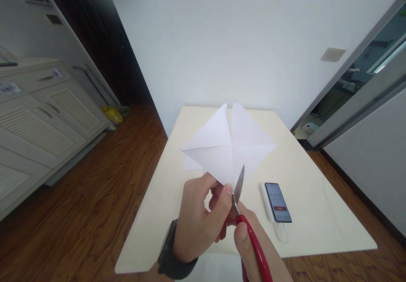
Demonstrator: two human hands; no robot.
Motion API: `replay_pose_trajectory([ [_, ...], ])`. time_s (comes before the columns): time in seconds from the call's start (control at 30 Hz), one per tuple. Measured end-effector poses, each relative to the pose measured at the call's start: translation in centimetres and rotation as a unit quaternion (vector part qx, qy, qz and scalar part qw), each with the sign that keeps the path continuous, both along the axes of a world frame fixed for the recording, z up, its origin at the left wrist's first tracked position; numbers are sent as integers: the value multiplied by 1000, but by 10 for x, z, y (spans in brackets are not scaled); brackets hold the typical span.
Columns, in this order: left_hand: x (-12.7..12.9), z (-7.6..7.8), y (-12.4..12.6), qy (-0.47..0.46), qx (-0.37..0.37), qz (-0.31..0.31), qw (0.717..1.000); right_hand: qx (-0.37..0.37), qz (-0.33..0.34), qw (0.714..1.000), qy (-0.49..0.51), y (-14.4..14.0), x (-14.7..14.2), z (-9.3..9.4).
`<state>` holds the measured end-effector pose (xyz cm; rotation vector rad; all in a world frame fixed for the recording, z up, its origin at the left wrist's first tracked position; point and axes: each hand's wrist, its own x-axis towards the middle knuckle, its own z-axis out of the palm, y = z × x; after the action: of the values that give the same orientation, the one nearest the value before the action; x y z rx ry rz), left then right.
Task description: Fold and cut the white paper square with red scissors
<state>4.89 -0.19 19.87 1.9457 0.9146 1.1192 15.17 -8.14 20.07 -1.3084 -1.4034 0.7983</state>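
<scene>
A square of white paper (212, 146), creased from corner to corner, is held up over the table with one corner toward me. A slit runs from its far corner down toward the middle. My left hand (203, 214) pinches the near corner between thumb and fingers. My right hand (250, 239) is closed around the red handles of a pair of scissors (257, 248). The scissor blades are parted at the paper's near corner, one blade in front of the sheet, the other mostly hidden.
Beneath the paper stands a cream table (152, 227), its far edge against the wall. A phone (278, 202) lies at right beside a white power bank (268, 202) with a short cable. Another piece of white paper (191, 164) lies under the raised sheet. A louvred cabinet (41, 121) stands at left.
</scene>
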Motion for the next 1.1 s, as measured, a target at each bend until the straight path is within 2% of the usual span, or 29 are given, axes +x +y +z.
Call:
replay_pose_trajectory([
  [0.6, 2, -3, -1, -16, 5, 1, 1000, -35, 12, 999, -3, -5, 1, -4],
  [0.73, 2, -5, -2, -19, 13, 0, 1000, -30, 28, 999, 25, -1, 2, -9],
  [0.87, 2, -5, -3, -24, 33, -6, 999, -61, 57, 993, 77, 3, 5, -14],
  [1.1, 3, -2, -4, -17, 50, -6, 999, -52, 61, 994, 69, 1, 8, -4],
])
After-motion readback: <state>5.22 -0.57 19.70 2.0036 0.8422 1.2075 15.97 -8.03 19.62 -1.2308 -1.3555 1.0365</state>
